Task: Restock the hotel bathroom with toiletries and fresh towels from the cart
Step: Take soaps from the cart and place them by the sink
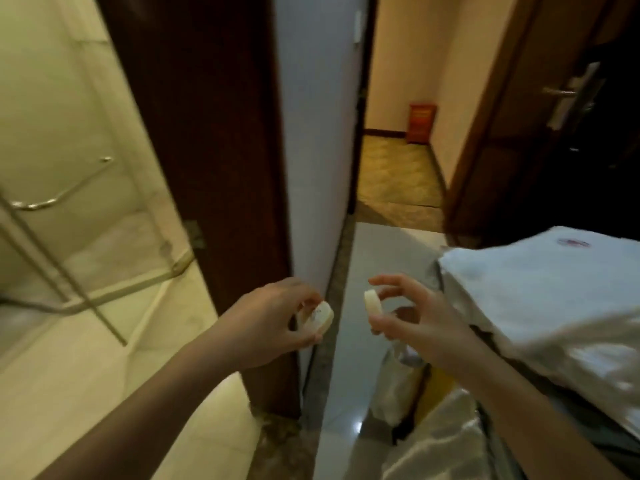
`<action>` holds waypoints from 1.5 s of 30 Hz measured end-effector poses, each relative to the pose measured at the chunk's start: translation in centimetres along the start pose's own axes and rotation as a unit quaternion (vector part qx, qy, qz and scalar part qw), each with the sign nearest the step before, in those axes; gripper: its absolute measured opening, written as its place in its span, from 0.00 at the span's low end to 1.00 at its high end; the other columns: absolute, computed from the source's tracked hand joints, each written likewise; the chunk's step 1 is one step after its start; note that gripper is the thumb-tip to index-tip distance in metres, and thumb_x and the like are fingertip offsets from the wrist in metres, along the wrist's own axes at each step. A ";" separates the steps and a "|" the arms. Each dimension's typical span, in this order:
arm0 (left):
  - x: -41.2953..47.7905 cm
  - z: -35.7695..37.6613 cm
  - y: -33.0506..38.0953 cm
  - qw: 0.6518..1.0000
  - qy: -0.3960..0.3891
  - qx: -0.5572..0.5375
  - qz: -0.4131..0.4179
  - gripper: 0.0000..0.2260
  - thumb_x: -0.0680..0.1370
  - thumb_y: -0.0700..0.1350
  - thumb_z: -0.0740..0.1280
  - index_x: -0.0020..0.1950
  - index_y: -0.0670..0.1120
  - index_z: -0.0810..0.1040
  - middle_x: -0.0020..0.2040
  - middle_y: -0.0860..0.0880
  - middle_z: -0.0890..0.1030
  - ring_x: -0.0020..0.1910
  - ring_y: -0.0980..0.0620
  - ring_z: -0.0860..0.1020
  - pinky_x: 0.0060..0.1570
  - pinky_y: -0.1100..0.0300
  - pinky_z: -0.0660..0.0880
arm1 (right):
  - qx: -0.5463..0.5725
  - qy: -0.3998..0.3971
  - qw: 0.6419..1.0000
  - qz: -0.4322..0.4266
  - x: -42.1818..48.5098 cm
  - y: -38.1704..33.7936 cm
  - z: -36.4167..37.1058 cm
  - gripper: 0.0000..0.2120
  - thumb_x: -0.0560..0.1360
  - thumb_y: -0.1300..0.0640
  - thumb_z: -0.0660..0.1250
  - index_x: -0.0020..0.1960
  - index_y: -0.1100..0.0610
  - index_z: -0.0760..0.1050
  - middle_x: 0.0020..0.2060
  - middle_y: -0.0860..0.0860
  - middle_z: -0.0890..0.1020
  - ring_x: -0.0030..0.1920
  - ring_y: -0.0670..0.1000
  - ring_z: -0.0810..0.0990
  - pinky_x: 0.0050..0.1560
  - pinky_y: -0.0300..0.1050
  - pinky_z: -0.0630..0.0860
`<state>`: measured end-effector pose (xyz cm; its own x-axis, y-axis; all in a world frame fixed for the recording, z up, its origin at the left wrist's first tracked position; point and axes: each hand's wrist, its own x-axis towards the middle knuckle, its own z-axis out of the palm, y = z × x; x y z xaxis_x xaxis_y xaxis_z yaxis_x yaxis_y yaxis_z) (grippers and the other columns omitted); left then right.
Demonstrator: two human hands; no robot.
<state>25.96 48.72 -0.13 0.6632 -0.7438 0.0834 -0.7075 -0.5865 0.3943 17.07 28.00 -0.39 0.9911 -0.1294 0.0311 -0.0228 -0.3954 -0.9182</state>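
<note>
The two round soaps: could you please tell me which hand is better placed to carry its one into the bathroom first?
Probably the left. The left hand holds its round soap beside the dark door frame, on the bathroom side; the right hand pinches a second soap nearer the wrapped towels.

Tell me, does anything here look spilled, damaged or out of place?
Nothing stands out. The left hand pinches the left soap and the right hand the right soap, both whole; the wrapped linen lies stacked, no spill visible.

The soap (320,318) is cream, the door frame (207,133) dark brown, the wall (311,133) white, the box (421,123) red.
</note>
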 end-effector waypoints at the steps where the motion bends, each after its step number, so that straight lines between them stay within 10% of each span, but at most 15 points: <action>1: -1.1 -0.6 -1.2 1.000 0.006 0.010 -0.022 0.18 0.72 0.56 0.68 0.61 0.57 0.71 0.52 0.61 0.73 0.48 0.62 0.74 0.48 0.63 0.76 | -0.019 -0.019 0.999 -0.018 0.9 -0.4 1.4 0.18 0.71 0.57 0.72 0.56 0.42 0.72 0.49 0.45 0.78 0.43 0.50 0.83 0.45 0.46 0.82; 20: -18.4 -12.7 -30.9 0.967 0.101 -0.009 -0.233 0.17 0.72 0.50 0.71 0.59 0.51 0.75 0.53 0.56 0.76 0.50 0.60 0.75 0.49 0.64 0.76 | -0.071 -0.251 0.945 -0.198 19.9 -12.9 34.9 0.21 0.70 0.57 0.72 0.61 0.49 0.73 0.52 0.42 0.76 0.45 0.41 0.80 0.41 0.31 0.75; 28: -27.2 -17.0 -40.2 0.915 0.184 -0.033 -0.357 0.20 0.66 0.63 0.66 0.51 0.53 0.76 0.46 0.58 0.77 0.45 0.61 0.76 0.46 0.59 0.76 | -0.066 -0.342 0.900 -0.263 25.6 -18.3 47.8 0.19 0.70 0.57 0.73 0.57 0.46 0.72 0.51 0.42 0.77 0.44 0.47 0.81 0.47 0.39 0.80; 45: -31.9 -27.8 -66.7 0.800 0.223 0.033 -0.556 0.18 0.72 0.55 0.69 0.60 0.55 0.72 0.52 0.58 0.74 0.51 0.60 0.74 0.54 0.60 0.75 | -0.046 -0.481 0.811 -0.331 48.4 -26.6 77.3 0.18 0.70 0.55 0.73 0.58 0.48 0.74 0.51 0.45 0.76 0.41 0.46 0.81 0.44 0.42 0.81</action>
<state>58.76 120.48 -3.66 0.9022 0.4295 0.0389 0.3791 -0.8328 0.4035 75.81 102.54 -4.94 0.4334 0.8900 0.1416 0.5891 -0.1609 -0.7919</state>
